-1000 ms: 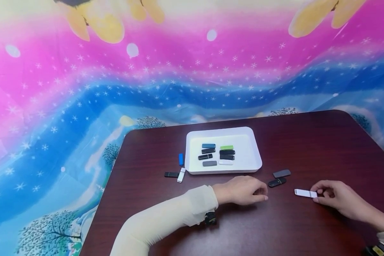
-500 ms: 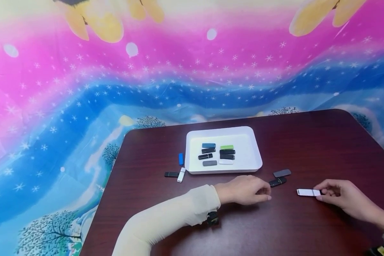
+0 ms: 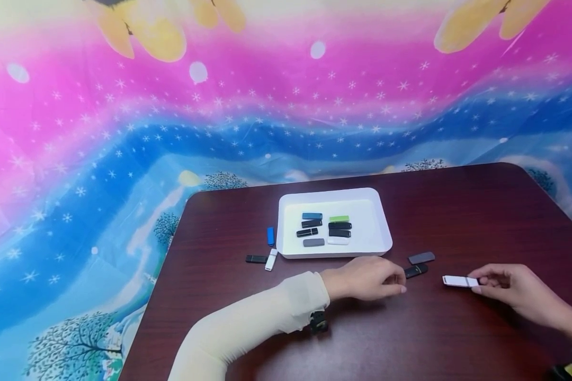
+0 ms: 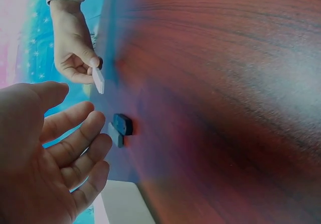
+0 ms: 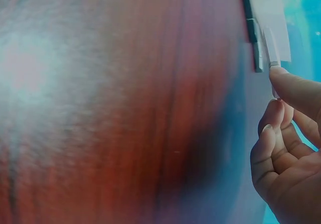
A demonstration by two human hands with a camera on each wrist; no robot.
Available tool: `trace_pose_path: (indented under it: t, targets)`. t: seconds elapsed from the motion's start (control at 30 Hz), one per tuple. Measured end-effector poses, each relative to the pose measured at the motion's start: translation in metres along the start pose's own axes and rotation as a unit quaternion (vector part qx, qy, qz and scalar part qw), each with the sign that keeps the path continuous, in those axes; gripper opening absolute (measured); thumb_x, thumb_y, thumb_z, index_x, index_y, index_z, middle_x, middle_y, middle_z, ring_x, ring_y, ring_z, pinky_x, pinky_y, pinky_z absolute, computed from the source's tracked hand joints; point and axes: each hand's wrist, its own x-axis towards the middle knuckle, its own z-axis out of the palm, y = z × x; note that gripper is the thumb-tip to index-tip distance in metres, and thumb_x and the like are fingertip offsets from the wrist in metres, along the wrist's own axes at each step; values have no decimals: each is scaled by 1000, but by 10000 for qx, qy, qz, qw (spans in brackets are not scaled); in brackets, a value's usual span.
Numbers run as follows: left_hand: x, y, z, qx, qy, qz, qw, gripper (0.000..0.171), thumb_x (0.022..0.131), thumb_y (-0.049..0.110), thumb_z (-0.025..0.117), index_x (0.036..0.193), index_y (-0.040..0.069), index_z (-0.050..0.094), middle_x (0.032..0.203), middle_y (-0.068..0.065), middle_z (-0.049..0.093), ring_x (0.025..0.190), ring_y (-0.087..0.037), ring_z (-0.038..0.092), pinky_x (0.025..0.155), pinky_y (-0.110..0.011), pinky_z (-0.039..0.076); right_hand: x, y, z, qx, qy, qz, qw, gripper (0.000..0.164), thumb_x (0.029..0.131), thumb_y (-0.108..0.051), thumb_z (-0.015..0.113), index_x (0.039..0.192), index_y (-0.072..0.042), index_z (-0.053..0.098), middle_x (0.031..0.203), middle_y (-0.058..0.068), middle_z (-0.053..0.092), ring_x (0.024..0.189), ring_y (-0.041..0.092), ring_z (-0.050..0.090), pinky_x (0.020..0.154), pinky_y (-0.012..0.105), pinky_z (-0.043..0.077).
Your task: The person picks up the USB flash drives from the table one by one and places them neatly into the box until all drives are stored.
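Between thumb and fingers, my right hand [image 3: 517, 288] pinches one end of a white USB stick [image 3: 459, 281], whose other end points left. The right wrist view shows the same pinch, with the thumb over the stick [image 5: 271, 48]. My left hand [image 3: 369, 279] hovers over the table in front of the tray and holds nothing. Its fingers are loosely bent and spread in the left wrist view [image 4: 65, 153]. Just past its fingertips lie a black USB stick [image 3: 416, 271], partly covered by the hand in the head view, and a dark grey one [image 3: 421, 257].
A white tray [image 3: 383, 227] holds several USB sticks in two columns, among them a green one [image 3: 339, 218]. Left of the tray lie a blue stick [image 3: 270, 236], a black stick [image 3: 256, 259] and a white stick [image 3: 271, 260]. A printed cloth [image 3: 248, 116] hangs behind the table [image 3: 476, 211].
Over the last second my right hand has carried the white USB stick slightly right and away from me. My left hand has shifted a little to the right, toward the black stick.
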Motion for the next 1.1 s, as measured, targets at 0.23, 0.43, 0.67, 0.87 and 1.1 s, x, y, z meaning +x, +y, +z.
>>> trace_pose_path:
  t: [0.23, 0.43, 0.67, 0.87, 1.1]
  targets:
    - [0, -1, -9, -301, 78, 107, 9995, 18, 103, 40, 56, 109, 29, 70, 77, 18, 61, 69, 6, 53, 63, -9, 40, 4, -5, -8, -169, 74, -10, 9998, 18, 86, -1, 75, 103, -6, 73, 77, -13, 61, 62, 2, 47, 51, 24, 38]
    - [-2, -3, -16, -273, 161, 88, 9995, 18, 103, 38, 57, 110, 28, 70, 77, 19, 60, 71, 5, 53, 64, -10, 40, 8, -12, -15, -256, 226, -42, 9994, 16, 88, -1, 74, 103, -5, 73, 75, -11, 61, 59, 4, 45, 49, 26, 35]
    - [-6, -6, -22, -328, 220, -22, 9992, 17, 103, 37, 57, 112, 29, 70, 81, 19, 61, 75, 5, 53, 67, -10, 40, 12, -18, -19, -248, 338, -122, 9990, 16, 87, 0, 74, 102, -5, 73, 74, -10, 59, 58, 5, 42, 47, 26, 32]
    - [-8, -10, -27, -330, 287, -33, 9990, 18, 103, 37, 57, 112, 28, 70, 84, 19, 62, 78, 5, 54, 71, -9, 41, 17, -24, -26, -210, 415, -249, 9986, 16, 87, 0, 75, 101, -7, 73, 75, -10, 59, 61, 5, 44, 49, 26, 35]
    - [-12, -14, -35, -271, 413, -31, 9988, 20, 103, 37, 57, 113, 27, 71, 88, 20, 63, 82, 5, 55, 76, -9, 42, 24, -31, -30, -263, 437, -358, 9981, 16, 87, 1, 74, 101, -7, 73, 76, -9, 59, 61, 6, 43, 49, 25, 35]
